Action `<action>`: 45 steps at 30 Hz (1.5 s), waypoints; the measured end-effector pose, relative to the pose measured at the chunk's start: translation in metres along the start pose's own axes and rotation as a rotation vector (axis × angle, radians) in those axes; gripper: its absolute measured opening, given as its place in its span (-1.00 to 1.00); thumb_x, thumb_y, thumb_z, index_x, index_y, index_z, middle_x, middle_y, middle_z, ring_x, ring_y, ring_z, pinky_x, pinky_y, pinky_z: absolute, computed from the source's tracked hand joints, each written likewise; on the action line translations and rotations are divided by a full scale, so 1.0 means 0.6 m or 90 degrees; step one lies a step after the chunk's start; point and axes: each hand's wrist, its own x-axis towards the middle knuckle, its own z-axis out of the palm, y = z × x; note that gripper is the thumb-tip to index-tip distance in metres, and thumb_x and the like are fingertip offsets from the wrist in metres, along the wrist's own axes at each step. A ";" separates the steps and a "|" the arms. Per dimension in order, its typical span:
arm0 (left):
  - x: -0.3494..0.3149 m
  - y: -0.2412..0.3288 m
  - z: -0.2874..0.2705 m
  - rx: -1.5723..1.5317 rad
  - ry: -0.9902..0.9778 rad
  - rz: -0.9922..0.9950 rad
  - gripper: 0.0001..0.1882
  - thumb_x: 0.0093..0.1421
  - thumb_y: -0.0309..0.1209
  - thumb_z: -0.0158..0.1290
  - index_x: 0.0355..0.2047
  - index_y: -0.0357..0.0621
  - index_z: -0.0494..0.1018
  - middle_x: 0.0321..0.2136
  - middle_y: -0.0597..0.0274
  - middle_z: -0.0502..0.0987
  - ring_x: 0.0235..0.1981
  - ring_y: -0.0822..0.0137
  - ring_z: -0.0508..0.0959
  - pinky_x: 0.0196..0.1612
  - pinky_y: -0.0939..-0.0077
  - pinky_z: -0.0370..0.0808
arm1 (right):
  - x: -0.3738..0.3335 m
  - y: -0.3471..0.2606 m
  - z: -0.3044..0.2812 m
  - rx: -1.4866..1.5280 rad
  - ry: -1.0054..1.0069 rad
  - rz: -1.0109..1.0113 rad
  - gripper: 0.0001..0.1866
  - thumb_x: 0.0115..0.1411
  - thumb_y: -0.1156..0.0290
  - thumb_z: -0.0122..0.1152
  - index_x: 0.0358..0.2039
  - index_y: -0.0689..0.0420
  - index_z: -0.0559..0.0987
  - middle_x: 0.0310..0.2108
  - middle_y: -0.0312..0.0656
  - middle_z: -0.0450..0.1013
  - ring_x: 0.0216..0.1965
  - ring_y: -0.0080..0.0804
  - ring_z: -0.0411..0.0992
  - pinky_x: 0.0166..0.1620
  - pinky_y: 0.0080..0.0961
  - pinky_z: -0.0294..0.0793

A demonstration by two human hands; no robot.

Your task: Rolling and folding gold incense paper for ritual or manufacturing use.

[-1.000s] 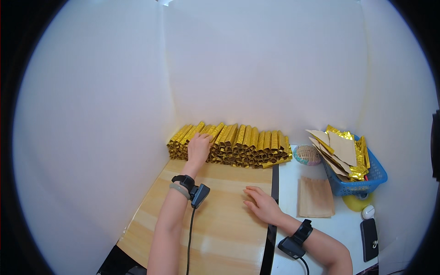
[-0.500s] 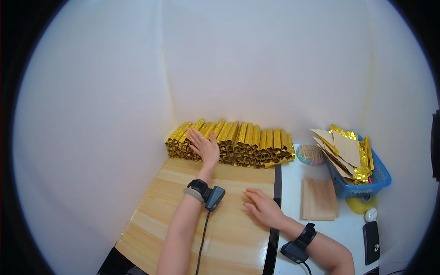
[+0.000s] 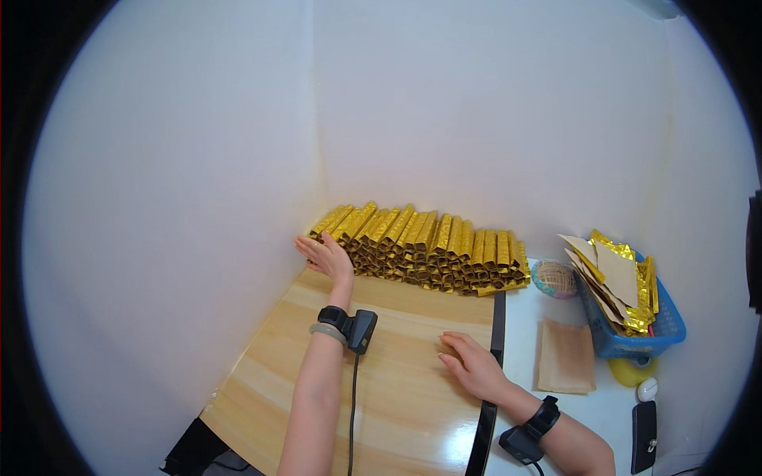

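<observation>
A long stack of gold foil rolls (image 3: 425, 250) lies against the back wall on the wooden board (image 3: 397, 381). My left hand (image 3: 325, 258) is stretched out to the stack's left end, fingers apart, touching or nearly touching the nearest rolls. It holds nothing. My right hand (image 3: 472, 365) rests flat on the board near its right edge, fingers apart, with nothing in it. Each wrist carries a black device on a strap, and a cable hangs from the left one.
A blue basket (image 3: 627, 333) of gold and tan sheets stands at the right. Beside it lie a tan paper stack (image 3: 565, 357), a round woven item (image 3: 554, 278), a yellow object (image 3: 631, 371) and a black phone (image 3: 643, 446). White walls close in behind and at the left.
My left hand has slid along the stack to its left end. My right hand stays flat on the board.
</observation>
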 end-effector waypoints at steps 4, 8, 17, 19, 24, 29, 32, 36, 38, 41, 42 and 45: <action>0.017 -0.040 -0.003 -0.022 -0.096 0.002 -0.23 0.40 0.03 -0.38 0.39 -0.18 -0.34 0.42 0.03 -0.35 0.43 0.10 -0.33 0.36 -0.08 -0.29 | 0.001 -0.001 -0.001 0.005 -0.009 0.007 -0.53 0.31 0.19 0.04 0.08 0.28 0.37 0.12 0.03 0.32 0.12 -0.01 0.32 0.14 -0.31 0.35; 0.028 -0.057 0.018 -0.022 -0.230 0.031 -0.24 0.39 0.04 -0.40 0.40 -0.13 -0.35 0.42 0.04 -0.38 0.43 0.10 -0.35 0.37 -0.03 -0.23 | 0.000 -0.004 0.002 0.004 -0.016 0.008 -0.53 0.31 0.20 0.04 0.08 0.29 0.37 0.11 0.05 0.32 0.13 -0.01 0.31 0.16 -0.32 0.33; 0.057 -0.076 -0.018 -0.053 -0.097 0.039 -0.22 0.37 0.07 -0.30 0.38 -0.21 -0.18 0.39 -0.11 -0.20 0.41 -0.03 -0.20 0.38 0.11 -0.20 | 0.000 -0.012 0.002 0.026 0.026 -0.008 -0.61 0.30 0.27 0.05 0.03 0.27 0.43 0.02 0.04 0.40 0.07 -0.03 0.37 0.11 -0.33 0.36; 0.046 -0.070 -0.043 -0.031 -0.159 0.005 -0.21 0.36 0.04 -0.24 0.37 -0.25 -0.17 0.38 -0.14 -0.16 0.40 -0.04 -0.15 0.38 0.14 -0.15 | -0.002 -0.009 -0.002 0.033 0.069 -0.020 -0.68 0.27 0.32 0.08 -0.04 0.22 0.50 -0.05 -0.01 0.46 0.00 -0.05 0.42 0.06 -0.33 0.41; -0.032 -0.041 -0.134 -0.065 -0.611 -0.062 -0.28 0.28 -0.06 -0.02 0.24 -0.38 0.14 0.29 -0.21 0.11 0.32 -0.11 0.10 0.33 0.23 0.08 | -0.026 0.006 -0.039 -0.078 0.142 -0.048 -0.64 0.21 0.35 0.18 0.01 0.19 0.48 -0.03 -0.03 0.46 -0.04 -0.07 0.45 0.01 -0.33 0.44; -0.102 -0.037 -0.240 0.077 -0.879 0.171 -0.42 0.27 -0.08 -0.01 0.10 -0.33 0.37 0.25 -0.20 0.21 0.31 -0.08 0.15 0.33 0.20 0.08 | -0.086 0.010 -0.097 -0.714 0.236 0.024 -0.31 0.12 0.12 0.25 0.14 0.30 0.30 0.06 0.08 0.37 -0.03 -0.02 0.43 0.00 -0.17 0.44; -0.133 -0.022 -0.275 0.150 -0.899 0.319 -0.47 0.27 -0.10 -0.01 0.10 -0.23 0.40 0.26 -0.19 0.20 0.32 -0.08 0.12 0.35 0.17 0.04 | -0.125 0.007 -0.127 -0.589 0.096 0.319 -0.45 0.10 0.18 0.21 0.00 0.30 0.41 -0.08 0.10 0.46 -0.14 -0.02 0.50 -0.13 -0.09 0.50; -0.146 0.005 -0.287 0.152 -0.946 0.361 -0.48 0.27 -0.11 -0.01 0.12 -0.19 0.39 0.27 -0.19 0.18 0.33 -0.12 0.08 0.36 0.15 -0.01 | -0.151 0.035 -0.151 -0.576 -0.063 0.365 -0.64 0.08 0.31 0.14 -0.17 0.29 0.47 -0.25 0.06 0.54 -0.30 0.00 0.55 -0.27 -0.09 0.54; -0.149 0.010 -0.289 0.142 -0.971 0.367 -0.46 0.27 -0.12 0.00 0.15 -0.19 0.36 0.27 -0.18 0.17 0.33 -0.14 0.07 0.36 0.16 0.00 | -0.142 0.023 -0.153 -0.598 -0.101 0.265 -0.77 0.05 0.42 0.08 -0.28 0.23 0.49 -0.40 -0.01 0.56 -0.44 0.00 0.55 -0.36 -0.14 0.55; -0.161 0.012 -0.302 0.023 -0.861 0.350 -0.44 0.26 -0.17 0.02 0.21 -0.16 0.29 0.28 -0.13 0.17 0.33 -0.12 0.09 0.36 0.17 0.01 | -0.106 -0.028 -0.126 -0.448 -0.052 0.042 -0.70 0.09 0.45 0.05 -0.13 0.15 0.51 -0.19 -0.07 0.54 -0.21 -0.13 0.55 -0.27 -0.23 0.58; -0.172 0.031 -0.312 -0.019 -0.807 0.422 -0.41 0.25 -0.18 0.04 0.23 -0.16 0.26 0.28 -0.11 0.17 0.32 -0.10 0.10 0.35 0.17 0.03 | -0.101 -0.038 -0.109 -0.387 -0.040 -0.075 -0.66 0.09 0.46 0.06 -0.08 0.11 0.50 -0.12 -0.11 0.52 -0.13 -0.18 0.53 -0.23 -0.26 0.58; -0.189 0.078 -0.345 -0.033 -0.868 0.499 -0.39 0.23 -0.19 0.08 0.23 -0.16 0.26 0.28 -0.10 0.17 0.32 -0.05 0.14 0.34 0.18 0.07 | -0.088 -0.072 -0.052 -0.347 -0.106 -0.145 -0.64 0.09 0.47 0.11 -0.05 0.08 0.52 0.00 -0.20 0.48 -0.01 -0.25 0.47 -0.15 -0.35 0.58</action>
